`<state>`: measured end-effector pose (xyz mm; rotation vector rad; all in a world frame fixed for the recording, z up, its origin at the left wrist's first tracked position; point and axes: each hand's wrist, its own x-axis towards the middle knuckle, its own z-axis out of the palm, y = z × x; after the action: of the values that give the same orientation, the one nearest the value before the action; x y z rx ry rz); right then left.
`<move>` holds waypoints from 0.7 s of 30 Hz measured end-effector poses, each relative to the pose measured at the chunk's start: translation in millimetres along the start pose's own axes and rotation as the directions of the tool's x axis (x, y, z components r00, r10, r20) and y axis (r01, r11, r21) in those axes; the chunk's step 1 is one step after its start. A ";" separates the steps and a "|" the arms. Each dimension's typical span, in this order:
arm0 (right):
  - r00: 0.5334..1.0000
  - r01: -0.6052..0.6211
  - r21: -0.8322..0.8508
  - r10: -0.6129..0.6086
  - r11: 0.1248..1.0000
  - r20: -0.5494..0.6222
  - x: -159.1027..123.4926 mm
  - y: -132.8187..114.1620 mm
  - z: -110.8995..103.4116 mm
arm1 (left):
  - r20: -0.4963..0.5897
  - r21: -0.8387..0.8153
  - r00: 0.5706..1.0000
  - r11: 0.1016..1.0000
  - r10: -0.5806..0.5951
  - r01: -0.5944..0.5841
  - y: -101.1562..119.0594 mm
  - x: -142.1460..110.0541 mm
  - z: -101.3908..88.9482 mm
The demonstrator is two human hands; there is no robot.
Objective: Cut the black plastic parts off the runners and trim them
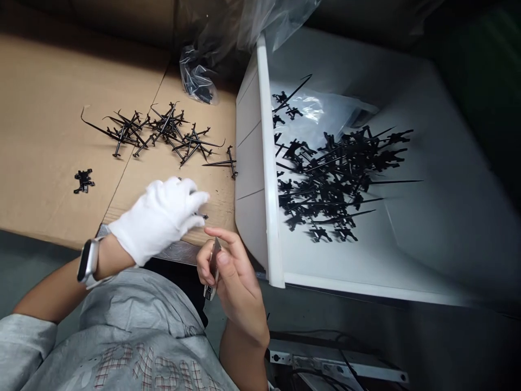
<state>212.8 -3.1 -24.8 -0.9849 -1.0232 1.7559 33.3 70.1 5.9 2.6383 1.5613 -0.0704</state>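
My left hand (163, 214), in a white glove, is over the table's front edge with its fingers curled. Small dark tips of a black plastic part poke out at its fingertips and behind the knuckles; the rest is hidden by the glove. Close by on the right, my bare right hand (236, 277) grips a utility knife (214, 266), its blade pointing up and away from me. Beyond the hands lies a loose pile of thin black plastic sprue pieces (166, 127). A single small black bracket-like part (83, 181) rests apart at the left.
A large pale bin (272, 217) stands at the right, its wall close to my right hand. Inside are many black plastic parts (337, 174) and a clear bag (317, 111). Another plastic bag (197, 79) sits at the back of the cardboard-covered table (44, 125).
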 end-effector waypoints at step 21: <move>1.000 -0.027 0.066 0.026 0.997 0.008 -7.8 5.2 -5.5 | -0.129 0.176 0.770 0.750 -0.625 0.638 -80.8 -73.8 -36.7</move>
<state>218.9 -10.5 -29.9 -0.9561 -0.9545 1.8044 -73.0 47.6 44.9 2.1067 2.5311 -0.2018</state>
